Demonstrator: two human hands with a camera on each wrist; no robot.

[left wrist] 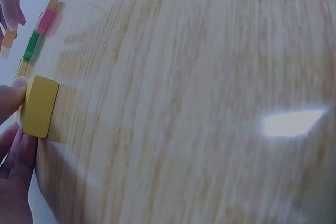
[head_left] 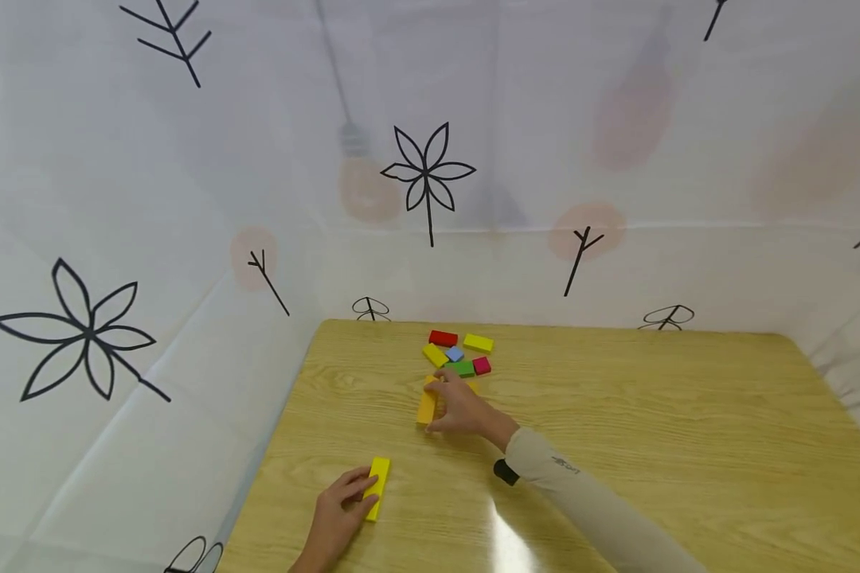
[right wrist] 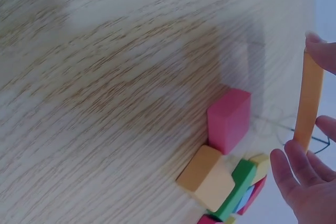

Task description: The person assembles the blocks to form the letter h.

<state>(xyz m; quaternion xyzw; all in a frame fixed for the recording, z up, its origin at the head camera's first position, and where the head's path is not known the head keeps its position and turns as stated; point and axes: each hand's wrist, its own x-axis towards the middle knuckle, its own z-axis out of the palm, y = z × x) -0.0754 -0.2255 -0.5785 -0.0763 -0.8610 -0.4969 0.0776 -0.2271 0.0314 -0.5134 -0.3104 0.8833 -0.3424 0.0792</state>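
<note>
My left hand [head_left: 338,509] pinches a long yellow block [head_left: 377,489] between thumb and fingers. In the left wrist view that yellow block [left wrist: 41,106] shows its end face, close to the wood tabletop. Farther out, my right hand [head_left: 466,406] grips a long orange block [head_left: 427,402] by its ends. The right wrist view shows this orange block [right wrist: 308,100] held up off the table. Near the right hand lie another orange block [right wrist: 206,177], a pink block [right wrist: 229,120] and a green block [head_left: 462,368]. The hand partly hides the second orange block in the head view.
Behind the hands, loose blocks form a cluster: a red block [head_left: 443,338], two yellow blocks [head_left: 478,343], a blue block [head_left: 455,354] and a pinkish-red block [head_left: 482,365]. The wooden table [head_left: 652,430] meets a patterned white cloth [head_left: 516,270] at back and sides.
</note>
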